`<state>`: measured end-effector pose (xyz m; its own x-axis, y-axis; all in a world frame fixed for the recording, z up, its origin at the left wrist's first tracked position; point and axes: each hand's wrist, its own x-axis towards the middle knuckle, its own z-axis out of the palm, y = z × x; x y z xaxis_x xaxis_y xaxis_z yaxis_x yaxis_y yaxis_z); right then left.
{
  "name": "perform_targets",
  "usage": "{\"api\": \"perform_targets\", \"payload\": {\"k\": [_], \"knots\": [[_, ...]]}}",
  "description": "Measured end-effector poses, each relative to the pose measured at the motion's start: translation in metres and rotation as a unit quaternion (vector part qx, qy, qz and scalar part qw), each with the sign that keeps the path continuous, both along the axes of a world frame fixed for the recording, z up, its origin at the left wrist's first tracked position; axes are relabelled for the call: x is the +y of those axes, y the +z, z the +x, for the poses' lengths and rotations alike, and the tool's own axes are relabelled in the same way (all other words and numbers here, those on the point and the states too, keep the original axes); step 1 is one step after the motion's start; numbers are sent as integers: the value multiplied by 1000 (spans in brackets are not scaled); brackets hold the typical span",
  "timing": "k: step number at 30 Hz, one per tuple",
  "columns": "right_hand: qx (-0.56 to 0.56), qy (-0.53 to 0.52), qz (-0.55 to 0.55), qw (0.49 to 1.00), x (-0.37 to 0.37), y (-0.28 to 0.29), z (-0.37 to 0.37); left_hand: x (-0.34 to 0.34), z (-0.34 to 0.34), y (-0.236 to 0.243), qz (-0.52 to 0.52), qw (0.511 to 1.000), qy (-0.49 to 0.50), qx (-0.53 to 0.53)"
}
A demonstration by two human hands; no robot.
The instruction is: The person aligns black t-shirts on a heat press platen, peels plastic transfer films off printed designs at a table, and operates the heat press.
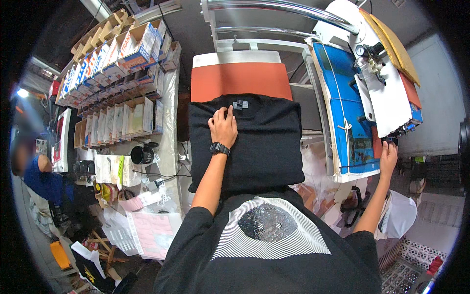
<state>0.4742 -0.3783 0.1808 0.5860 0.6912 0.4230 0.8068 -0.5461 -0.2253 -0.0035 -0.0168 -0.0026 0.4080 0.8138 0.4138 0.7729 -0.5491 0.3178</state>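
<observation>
A black T-shirt [245,152] lies spread over a red-orange pad [240,78] on a white-edged platen [236,58], with a small neck label [240,105] at its collar. My left hand [223,126] rests on the shirt just below and left of that label, fingers slightly curled and apart. At the right, my right hand [388,158] grips a small black fitting [391,140] at the front of the white press mechanism [387,103], beside the blue pad [342,108]. The exact shape of what it holds is partly hidden by the fingers.
Cardboard bins [117,54] stand on a bench at the left, with a black mug [143,154], papers [147,230] and cables below them. Another person [39,169] in blue is at the far left. Chrome rails [284,12] cross above the platen. A pressure gauge [362,51] sits at upper right.
</observation>
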Motion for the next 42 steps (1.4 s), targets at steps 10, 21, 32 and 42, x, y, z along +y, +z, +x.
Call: {"api": "perform_targets", "payload": {"k": [10, 21, 32, 42], "knots": [[-90, 4, 35, 995, 9, -10, -17, 0, -2, 2, 12, 1000, 0, -2], [-93, -2, 33, 995, 9, -12, -22, -1, 1, 7, 14, 1000, -1, -8], [-69, -22, 16, 997, 19, 1, -39, -25, -34, 32, 57, 982, 39, -176], [-13, -35, -2, 999, 46, 34, -125, -96, -152, 21, -63, 977, 71, -190]]}}
